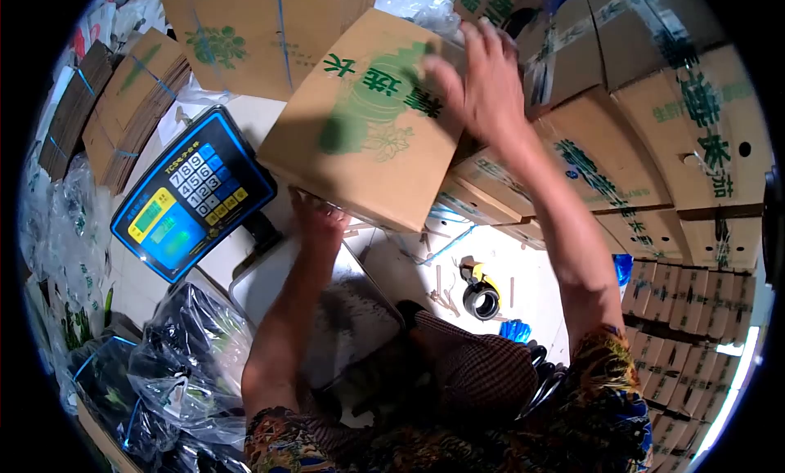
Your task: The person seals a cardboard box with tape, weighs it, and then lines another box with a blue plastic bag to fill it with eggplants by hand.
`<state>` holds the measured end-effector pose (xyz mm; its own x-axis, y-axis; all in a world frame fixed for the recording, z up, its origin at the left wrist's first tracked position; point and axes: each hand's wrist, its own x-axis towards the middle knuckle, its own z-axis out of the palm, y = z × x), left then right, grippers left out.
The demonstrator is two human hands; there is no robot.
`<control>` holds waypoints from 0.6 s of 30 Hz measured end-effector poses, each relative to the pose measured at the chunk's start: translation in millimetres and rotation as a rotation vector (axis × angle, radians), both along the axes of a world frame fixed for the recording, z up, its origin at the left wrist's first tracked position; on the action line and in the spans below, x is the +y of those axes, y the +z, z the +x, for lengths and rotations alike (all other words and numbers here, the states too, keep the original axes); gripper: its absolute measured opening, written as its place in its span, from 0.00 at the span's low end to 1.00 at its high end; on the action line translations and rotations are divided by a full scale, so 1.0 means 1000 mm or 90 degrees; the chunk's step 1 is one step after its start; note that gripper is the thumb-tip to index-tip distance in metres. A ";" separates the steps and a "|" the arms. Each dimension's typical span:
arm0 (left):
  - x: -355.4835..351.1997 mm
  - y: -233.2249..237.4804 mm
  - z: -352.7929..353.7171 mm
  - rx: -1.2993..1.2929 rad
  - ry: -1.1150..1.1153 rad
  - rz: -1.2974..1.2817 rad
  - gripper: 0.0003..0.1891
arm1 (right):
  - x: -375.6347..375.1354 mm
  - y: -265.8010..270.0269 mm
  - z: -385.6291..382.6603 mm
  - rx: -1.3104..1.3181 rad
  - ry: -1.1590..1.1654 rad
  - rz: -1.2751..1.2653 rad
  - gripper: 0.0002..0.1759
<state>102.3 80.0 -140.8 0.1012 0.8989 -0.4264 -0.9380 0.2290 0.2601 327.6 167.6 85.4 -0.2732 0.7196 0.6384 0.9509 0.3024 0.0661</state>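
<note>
A closed cardboard box [327,121] with green print is tilted above the scale's metal platform [331,309]. My left hand [320,217] grips its near lower edge from below, and the box hides part of the fingers. At the far right edge of the box, my right hand [489,85] has its fingers stretched out and its thumb apart, over or against the top. Whether it touches the cardboard is hard to see. Left of the box stands a blue scale display [195,191] with a keypad.
Stacked printed cartons [601,150] rise on the right. Flattened cardboard [135,105] leans at the left, near a clear plastic bag [192,342] of produce. A tape dispenser [481,297] lies on the floor among scraps. Another large carton [253,35] stands behind.
</note>
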 end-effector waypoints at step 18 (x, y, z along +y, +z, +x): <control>0.029 -0.023 0.043 -0.164 0.036 0.099 0.34 | 0.101 -0.005 0.019 0.503 -0.158 -0.643 0.39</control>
<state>145.1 109.0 -163.5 0.1360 0.9588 -0.2496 -0.9878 0.1505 0.0396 346.4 268.9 80.9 0.1328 0.9496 -0.2840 0.6651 -0.2978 -0.6849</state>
